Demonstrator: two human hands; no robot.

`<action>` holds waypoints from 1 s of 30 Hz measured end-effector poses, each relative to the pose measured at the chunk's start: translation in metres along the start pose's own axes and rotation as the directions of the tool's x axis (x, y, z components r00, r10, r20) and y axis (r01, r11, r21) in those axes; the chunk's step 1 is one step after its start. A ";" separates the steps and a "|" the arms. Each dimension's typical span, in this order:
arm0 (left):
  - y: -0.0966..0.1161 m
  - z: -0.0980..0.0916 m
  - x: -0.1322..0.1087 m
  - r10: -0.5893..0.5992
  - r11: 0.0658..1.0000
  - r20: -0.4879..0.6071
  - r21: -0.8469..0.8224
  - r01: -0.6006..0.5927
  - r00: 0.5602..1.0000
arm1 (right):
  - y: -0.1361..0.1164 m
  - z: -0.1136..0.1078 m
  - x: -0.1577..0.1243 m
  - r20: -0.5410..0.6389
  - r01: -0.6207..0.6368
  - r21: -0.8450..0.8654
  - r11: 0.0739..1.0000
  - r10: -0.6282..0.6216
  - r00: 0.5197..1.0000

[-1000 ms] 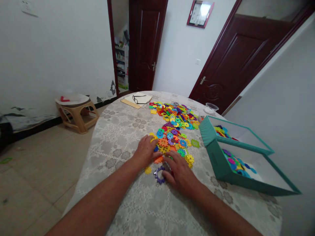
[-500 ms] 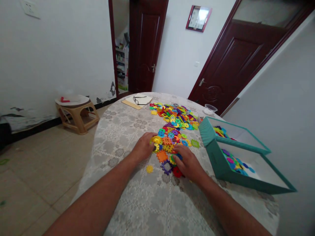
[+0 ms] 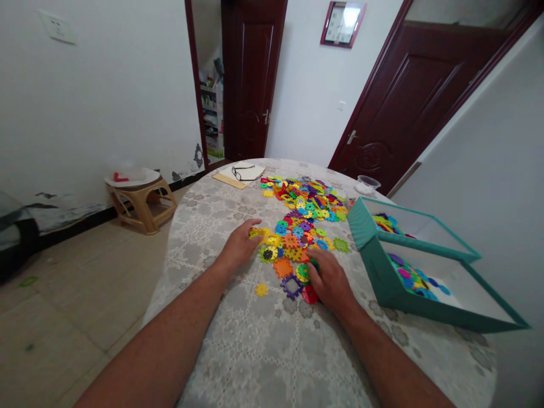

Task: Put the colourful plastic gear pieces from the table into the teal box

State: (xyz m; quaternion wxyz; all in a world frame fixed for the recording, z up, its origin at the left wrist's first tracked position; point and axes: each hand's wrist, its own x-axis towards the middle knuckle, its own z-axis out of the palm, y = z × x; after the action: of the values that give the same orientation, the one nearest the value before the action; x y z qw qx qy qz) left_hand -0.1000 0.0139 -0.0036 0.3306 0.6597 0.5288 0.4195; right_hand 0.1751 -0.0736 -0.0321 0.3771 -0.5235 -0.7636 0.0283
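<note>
Left hand (image 3: 241, 242) had fingers apart at yellow gear pieces (image 3: 272, 240), right hand (image 3: 334, 276) curled (couldn't tell if gripping), teal box (image 3: 376, 273) by the table (image 3: 255, 340)'s right edge, probably for elbow room.

Soft, muted light — glare on the framed panel (image 3: 343, 24); edges stretched, far shelves (image 3: 209, 117) seemingly blurred.

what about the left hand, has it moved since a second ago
Yes: judged against the glasses, the left hand has shifted to the left and nearer to them.
</note>
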 end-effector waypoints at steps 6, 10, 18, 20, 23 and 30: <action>0.014 0.009 -0.007 -0.321 0.718 0.157 -0.602 0.348 0.934 | -0.002 0.004 0.001 0.010 0.053 -0.023 0.998 -0.052 0.999; 0.017 0.024 -0.011 -0.405 0.507 0.222 -0.753 0.420 0.887 | -0.004 0.010 -0.001 0.018 0.086 -0.033 0.996 -0.085 0.996; 0.022 0.026 -0.010 -0.444 0.424 0.162 -0.828 0.366 0.881 | 0.003 0.012 -0.001 0.027 0.092 -0.092 0.991 -0.090 0.996; 0.021 0.025 -0.008 -0.476 0.429 0.114 -0.836 0.343 0.872 | 0.002 0.011 0.002 0.047 0.093 -0.113 0.989 -0.088 0.995; 0.020 0.025 -0.006 -0.494 0.440 0.097 -0.830 0.344 0.864 | -0.005 0.011 0.007 0.093 0.100 -0.144 0.985 -0.087 0.992; 0.021 0.018 -0.005 -0.454 0.534 -0.013 -0.805 0.260 0.891 | -0.013 0.018 0.031 0.247 0.094 -0.234 0.968 -0.034 0.968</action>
State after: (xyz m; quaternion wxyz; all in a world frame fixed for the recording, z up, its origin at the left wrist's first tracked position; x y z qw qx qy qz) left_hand -0.0754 0.0042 0.0062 0.6030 0.2733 0.4484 0.6006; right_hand 0.1486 -0.0476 -0.0226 0.2152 -0.5333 -0.8180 -0.0147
